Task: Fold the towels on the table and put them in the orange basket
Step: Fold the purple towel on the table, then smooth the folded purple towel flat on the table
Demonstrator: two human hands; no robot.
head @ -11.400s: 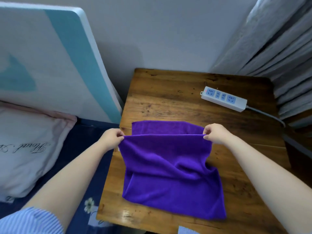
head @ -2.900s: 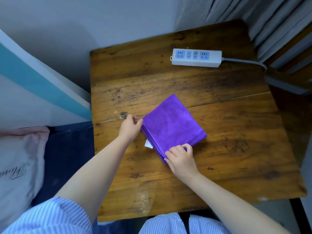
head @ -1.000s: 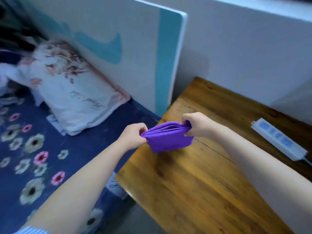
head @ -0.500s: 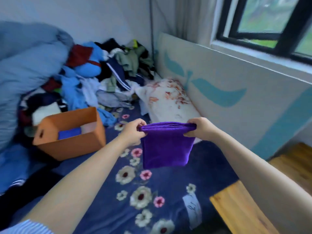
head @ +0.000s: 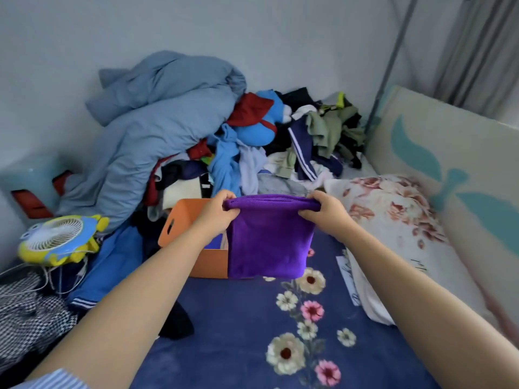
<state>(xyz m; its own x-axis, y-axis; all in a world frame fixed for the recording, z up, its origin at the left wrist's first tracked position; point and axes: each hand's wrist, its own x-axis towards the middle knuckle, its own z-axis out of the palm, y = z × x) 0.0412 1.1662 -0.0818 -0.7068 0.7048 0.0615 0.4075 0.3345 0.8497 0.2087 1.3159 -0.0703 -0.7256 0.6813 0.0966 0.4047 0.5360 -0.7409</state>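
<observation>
Step in hand: you carried the folded purple towel (head: 266, 240) to the orange basket (head: 179, 220), by my reading; the drop itself was not yet made
Left hand (head: 217, 214): you pinched the towel's upper corner on the side nearer the basket's handle slot, fingers curled over the edge
Right hand (head: 324, 213): you gripped the opposite upper corner, so the top edge ran taut between both hands
Towel: it hung flat in front of the basket, its lower edge covering part of the basket's near wall
Basket: it sat on the flowered blue bedspread (head: 252, 332), just in front of the heap of clothes (head: 252, 153), with something blue inside
Doing it well: you needed the fold kept level and lowered flat over the basket's opening, both corners let go together, so the layers did not slide apart
Risk: a lower edge caught on the near wall would likely have undone the fold
</observation>
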